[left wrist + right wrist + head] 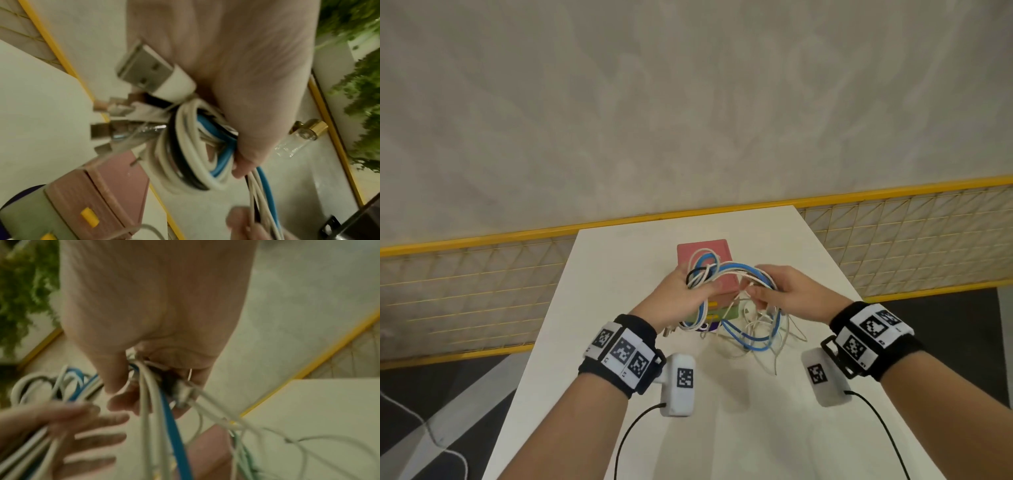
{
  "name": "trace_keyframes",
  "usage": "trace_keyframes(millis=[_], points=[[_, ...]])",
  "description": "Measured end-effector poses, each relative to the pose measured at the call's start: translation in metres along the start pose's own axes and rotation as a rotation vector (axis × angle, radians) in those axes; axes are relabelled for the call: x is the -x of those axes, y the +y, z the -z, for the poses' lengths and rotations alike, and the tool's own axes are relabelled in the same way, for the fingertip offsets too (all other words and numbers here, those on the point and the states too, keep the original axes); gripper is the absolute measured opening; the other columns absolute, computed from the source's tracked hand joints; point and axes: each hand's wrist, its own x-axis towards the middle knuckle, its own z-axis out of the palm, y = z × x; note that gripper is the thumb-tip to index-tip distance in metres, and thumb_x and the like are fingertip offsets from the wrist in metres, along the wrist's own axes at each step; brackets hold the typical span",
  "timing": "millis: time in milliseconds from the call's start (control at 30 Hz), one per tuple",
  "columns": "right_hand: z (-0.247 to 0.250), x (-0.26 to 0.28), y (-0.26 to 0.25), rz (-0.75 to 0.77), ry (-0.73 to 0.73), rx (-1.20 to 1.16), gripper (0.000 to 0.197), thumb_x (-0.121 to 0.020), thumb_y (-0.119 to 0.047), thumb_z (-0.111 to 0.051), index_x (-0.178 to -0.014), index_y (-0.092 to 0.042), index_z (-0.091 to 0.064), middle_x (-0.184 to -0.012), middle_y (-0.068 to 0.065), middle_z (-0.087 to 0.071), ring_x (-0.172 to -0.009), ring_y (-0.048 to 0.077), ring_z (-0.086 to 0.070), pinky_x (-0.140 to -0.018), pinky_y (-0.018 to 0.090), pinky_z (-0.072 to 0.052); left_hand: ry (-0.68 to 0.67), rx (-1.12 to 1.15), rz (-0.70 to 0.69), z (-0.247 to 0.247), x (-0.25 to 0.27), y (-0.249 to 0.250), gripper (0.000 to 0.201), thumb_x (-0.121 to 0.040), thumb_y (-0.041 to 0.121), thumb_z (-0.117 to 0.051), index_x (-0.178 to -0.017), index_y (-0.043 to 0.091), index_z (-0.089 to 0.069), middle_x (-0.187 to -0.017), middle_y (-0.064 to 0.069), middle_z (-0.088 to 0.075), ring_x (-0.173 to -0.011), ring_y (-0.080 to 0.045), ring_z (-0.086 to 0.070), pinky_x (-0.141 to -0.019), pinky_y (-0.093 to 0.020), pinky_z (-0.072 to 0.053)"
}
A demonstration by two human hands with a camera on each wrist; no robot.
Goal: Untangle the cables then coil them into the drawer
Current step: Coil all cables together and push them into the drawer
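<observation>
A tangle of white, blue and black cables (732, 301) hangs between both hands above a white table (619, 260). My left hand (685, 291) grips a bunch of loops (197, 154); USB plugs (148, 71) stick out beside its palm. My right hand (767, 291) pinches several strands (160, 402), and loose white and blue loops (760, 337) trail down from it to the table. Behind the cables stands a small drawer unit (709, 251) with a pink top, yellow handles (89, 216) and green and purple lower tiers. The drawer fronts look shut in the left wrist view.
A yellow-framed wire mesh fence (465, 294) runs behind and beside the table. Green foliage (359, 81) shows past the left hand. A small clear bottle with a gold cap (302, 138) appears behind the left hand. A thin white cable (421, 425) lies on the floor at left.
</observation>
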Motion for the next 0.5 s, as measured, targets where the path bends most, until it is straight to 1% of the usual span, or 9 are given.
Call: trace_keyframes(millis=[33,67,100,133,200,267,333,400,500], points=[[0.000,0.002,0.006,-0.010,-0.010,0.057,0.019,-0.097,-0.023,-0.051,-0.096,-0.007,-0.060,-0.074,0.005,-0.063,-0.067,0.012,-0.056,-0.067,0.024,-0.045,-0.018,0.021,-0.011,0.001,0.001,-0.002,0.026,-0.092,0.036,-0.062,-0.097,0.011,-0.067,-0.076,0.004,-0.069,-0.073,-0.012,-0.063,-0.067,-0.019,-0.046],[-0.001,0.004,0.009,-0.016,-0.006,0.101,0.023,-0.098,-0.026,-0.047,-0.090,-0.008,-0.059,-0.072,0.004,-0.063,-0.068,0.013,-0.057,-0.070,0.024,-0.045,-0.039,0.058,-0.025,0.000,0.004,0.000,0.026,-0.094,0.034,-0.059,-0.088,0.010,-0.068,-0.068,0.008,-0.069,-0.067,-0.009,-0.065,-0.066,-0.016,-0.048],[-0.003,0.004,0.011,-0.010,0.015,0.127,0.027,-0.099,-0.029,-0.044,-0.084,-0.011,-0.057,-0.069,-0.001,-0.062,-0.069,0.016,-0.059,-0.071,0.027,-0.046,-0.055,0.110,-0.028,-0.002,0.004,0.000,0.029,-0.096,0.033,-0.058,-0.079,0.011,-0.066,-0.060,0.007,-0.067,-0.061,-0.011,-0.064,-0.066,-0.018,-0.050],[-0.007,0.004,0.010,-0.010,0.046,0.131,0.029,-0.100,-0.030,-0.041,-0.080,-0.015,-0.054,-0.065,-0.005,-0.059,-0.071,0.021,-0.061,-0.072,0.031,-0.048,-0.050,0.173,-0.020,-0.007,0.004,0.000,0.032,-0.096,0.034,-0.058,-0.074,0.011,-0.060,-0.054,0.005,-0.061,-0.055,-0.016,-0.060,-0.067,-0.025,-0.051],[-0.016,0.002,0.002,-0.013,0.126,0.065,0.025,-0.101,-0.028,-0.037,-0.079,-0.024,-0.048,-0.058,-0.008,-0.053,-0.067,0.027,-0.063,-0.069,0.035,-0.049,0.021,0.271,0.002,-0.015,0.003,0.002,0.038,-0.091,0.044,-0.061,-0.072,0.013,-0.051,-0.048,0.003,-0.047,-0.045,-0.017,-0.046,-0.061,-0.034,-0.048],[-0.028,-0.003,-0.007,0.006,0.196,0.060,0.020,-0.101,-0.028,-0.036,-0.084,-0.030,-0.047,-0.059,-0.006,-0.051,-0.058,0.021,-0.058,-0.062,0.037,-0.050,0.102,0.228,0.009,-0.022,0.001,0.003,0.053,-0.076,0.065,-0.064,-0.064,0.015,-0.051,-0.047,0.000,-0.046,-0.043,-0.016,-0.046,-0.055,-0.030,-0.046],[-0.037,-0.008,-0.013,0.015,0.232,0.125,0.017,-0.101,-0.031,-0.036,-0.092,-0.023,-0.049,-0.063,-0.004,-0.052,-0.054,0.013,-0.054,-0.057,0.034,-0.050,0.081,0.192,0.027,-0.027,0.001,0.005,0.065,-0.063,0.079,-0.057,-0.062,0.013,-0.056,-0.051,-0.004,-0.051,-0.049,-0.018,-0.051,-0.054,-0.028,-0.046],[-0.042,-0.014,-0.016,0.029,0.233,0.209,0.013,-0.100,-0.021,-0.037,-0.093,-0.015,-0.046,-0.064,-0.003,-0.053,-0.051,0.008,-0.052,-0.050,0.025,-0.044,0.033,0.186,0.034,-0.031,0.002,0.010,0.065,-0.063,0.078,-0.051,-0.059,0.013,-0.054,-0.045,0.002,-0.051,-0.045,-0.015,-0.050,-0.051,-0.023,-0.045],[-0.050,-0.021,-0.021,0.038,0.141,0.309,0.015,-0.094,-0.005,-0.038,-0.084,-0.006,-0.049,-0.064,0.004,-0.056,-0.056,0.021,-0.052,-0.051,0.026,-0.038,-0.033,0.176,0.076,-0.034,0.000,0.011,0.077,-0.060,0.086,-0.049,-0.067,0.009,-0.053,-0.048,-0.005,-0.051,-0.044,-0.018,-0.052,-0.053,-0.025,-0.046]])
